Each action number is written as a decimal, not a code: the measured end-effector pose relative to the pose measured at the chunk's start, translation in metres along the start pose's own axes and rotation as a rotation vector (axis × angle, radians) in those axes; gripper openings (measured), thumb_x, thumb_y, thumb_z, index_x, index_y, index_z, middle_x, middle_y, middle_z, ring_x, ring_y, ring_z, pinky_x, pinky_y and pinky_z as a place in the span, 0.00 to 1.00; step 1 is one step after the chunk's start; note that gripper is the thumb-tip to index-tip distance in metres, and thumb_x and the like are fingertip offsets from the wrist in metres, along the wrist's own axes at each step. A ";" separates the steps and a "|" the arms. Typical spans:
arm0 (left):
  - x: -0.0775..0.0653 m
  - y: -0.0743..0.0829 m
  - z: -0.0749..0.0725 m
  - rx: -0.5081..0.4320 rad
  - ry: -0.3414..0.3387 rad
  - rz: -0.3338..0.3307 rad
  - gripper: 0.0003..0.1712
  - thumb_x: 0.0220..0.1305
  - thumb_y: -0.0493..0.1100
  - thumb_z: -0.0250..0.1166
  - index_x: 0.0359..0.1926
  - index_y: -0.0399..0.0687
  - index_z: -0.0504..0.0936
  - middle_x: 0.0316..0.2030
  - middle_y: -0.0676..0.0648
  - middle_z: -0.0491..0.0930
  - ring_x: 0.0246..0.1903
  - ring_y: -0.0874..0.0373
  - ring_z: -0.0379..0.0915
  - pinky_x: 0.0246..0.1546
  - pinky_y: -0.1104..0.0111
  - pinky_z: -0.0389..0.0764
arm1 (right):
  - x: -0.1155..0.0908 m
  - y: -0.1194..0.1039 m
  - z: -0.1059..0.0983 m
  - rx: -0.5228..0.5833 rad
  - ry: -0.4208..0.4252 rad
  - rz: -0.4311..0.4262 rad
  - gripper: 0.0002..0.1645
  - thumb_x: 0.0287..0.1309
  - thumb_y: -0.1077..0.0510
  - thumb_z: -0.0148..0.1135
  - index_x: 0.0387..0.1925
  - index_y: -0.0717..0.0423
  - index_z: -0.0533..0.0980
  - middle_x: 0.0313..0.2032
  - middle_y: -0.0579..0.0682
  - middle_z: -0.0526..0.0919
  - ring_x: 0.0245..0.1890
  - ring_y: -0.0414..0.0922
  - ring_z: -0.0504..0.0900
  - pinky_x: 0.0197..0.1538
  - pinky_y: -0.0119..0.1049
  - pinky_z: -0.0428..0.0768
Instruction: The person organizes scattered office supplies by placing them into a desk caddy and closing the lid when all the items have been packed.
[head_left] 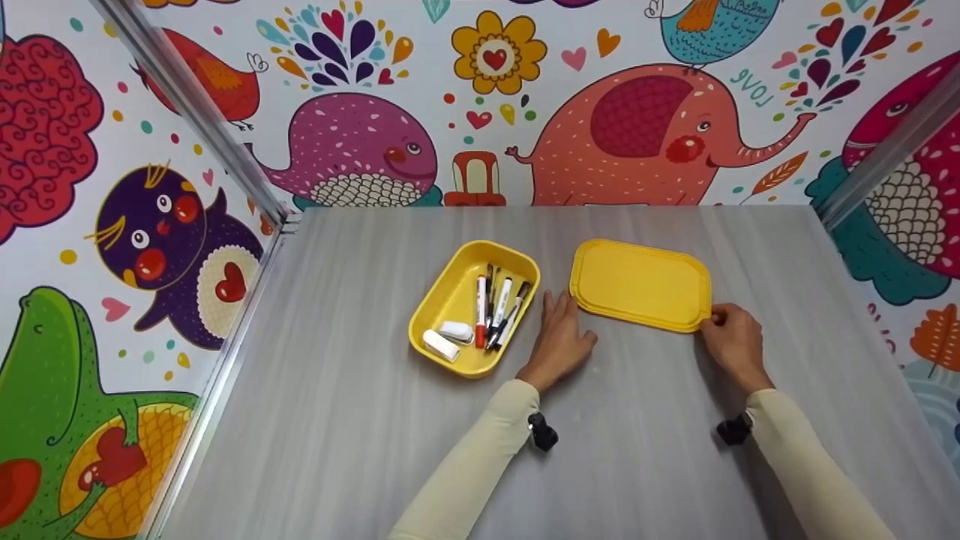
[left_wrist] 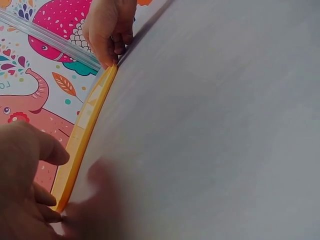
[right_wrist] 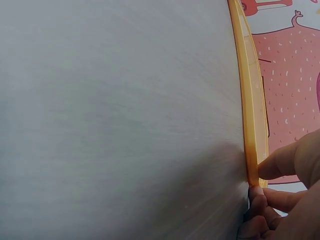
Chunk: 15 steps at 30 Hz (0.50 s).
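Observation:
A yellow lid (head_left: 641, 285), a shallow rectangle with rounded corners, lies at the right of the table's back half. My right hand (head_left: 733, 341) pinches its near right corner; in the right wrist view the thumb (right_wrist: 280, 162) is against the rim and the fingers are bent below it. At the near left corner is my left hand (head_left: 559, 341), its fingertips by the rim and its thumb held apart. Left of that hand stands a yellow box (head_left: 450, 300) without a cover. Inside lie a red-capped marker (head_left: 481, 307), several black and white pens, and two white blocks (head_left: 441, 345).
The grey table (head_left: 337, 420) reaches back to a wall (head_left: 495, 112) printed with cartoon animals. Metal posts (head_left: 202, 112) stand at the table's back corners. A small black camera (head_left: 543, 433) sits on each wrist.

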<state>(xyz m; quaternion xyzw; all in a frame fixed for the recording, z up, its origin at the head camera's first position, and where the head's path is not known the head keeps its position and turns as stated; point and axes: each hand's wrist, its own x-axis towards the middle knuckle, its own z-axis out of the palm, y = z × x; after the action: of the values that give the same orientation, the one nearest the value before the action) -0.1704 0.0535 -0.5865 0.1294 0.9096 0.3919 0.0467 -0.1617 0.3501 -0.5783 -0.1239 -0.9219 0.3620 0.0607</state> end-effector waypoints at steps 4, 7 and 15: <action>-0.001 0.000 0.001 0.007 -0.009 -0.010 0.44 0.76 0.42 0.67 0.85 0.33 0.60 0.85 0.36 0.56 0.87 0.35 0.35 0.85 0.49 0.48 | -0.002 0.001 0.000 0.000 0.005 -0.003 0.22 0.70 0.64 0.61 0.58 0.77 0.81 0.46 0.68 0.85 0.42 0.57 0.81 0.40 0.34 0.74; -0.001 0.000 0.002 0.009 -0.010 -0.009 0.44 0.76 0.42 0.67 0.85 0.34 0.60 0.86 0.38 0.56 0.87 0.36 0.35 0.85 0.49 0.49 | -0.002 0.002 0.000 0.013 0.013 0.001 0.22 0.70 0.64 0.62 0.57 0.77 0.81 0.46 0.69 0.86 0.42 0.57 0.81 0.39 0.32 0.73; 0.002 0.000 0.002 0.008 0.008 0.010 0.42 0.74 0.40 0.66 0.83 0.31 0.63 0.84 0.33 0.59 0.86 0.33 0.41 0.85 0.46 0.49 | -0.004 0.001 -0.003 0.044 0.017 0.049 0.22 0.70 0.61 0.62 0.58 0.74 0.83 0.48 0.67 0.87 0.44 0.55 0.81 0.37 0.25 0.72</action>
<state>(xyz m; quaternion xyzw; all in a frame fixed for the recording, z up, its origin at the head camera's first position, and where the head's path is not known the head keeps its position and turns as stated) -0.1723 0.0556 -0.5883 0.1327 0.9107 0.3892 0.0408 -0.1572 0.3523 -0.5770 -0.1482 -0.9100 0.3823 0.0622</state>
